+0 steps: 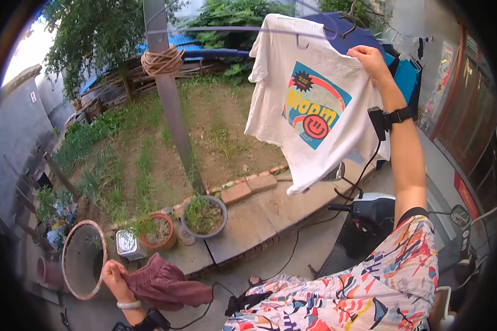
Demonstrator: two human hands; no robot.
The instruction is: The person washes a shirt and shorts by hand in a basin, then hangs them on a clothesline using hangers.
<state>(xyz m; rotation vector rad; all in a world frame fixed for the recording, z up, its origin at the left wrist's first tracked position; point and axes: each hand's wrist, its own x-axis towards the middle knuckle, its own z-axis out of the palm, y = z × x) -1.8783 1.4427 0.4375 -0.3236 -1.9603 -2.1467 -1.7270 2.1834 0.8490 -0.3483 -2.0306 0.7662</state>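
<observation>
High on the right, my right hand is closed on the collar edge of a white T-shirt with a colourful printed square on its front. The shirt hangs spread out and slightly tilted. Low on the left, my left hand is a closed fist around the top of a maroon garment, which looks like shorts and trails off to the right. A thin purple hanger crosses in front of the shirt's upper part, partly see-through from blur. Behind the shirt hang dark blue clothes.
A metal pole wound with rope rises beside a garden bed. Along its paved edge stand a grey plant pot, an orange pot and a white tin. A scooter is parked at the right, under my right arm.
</observation>
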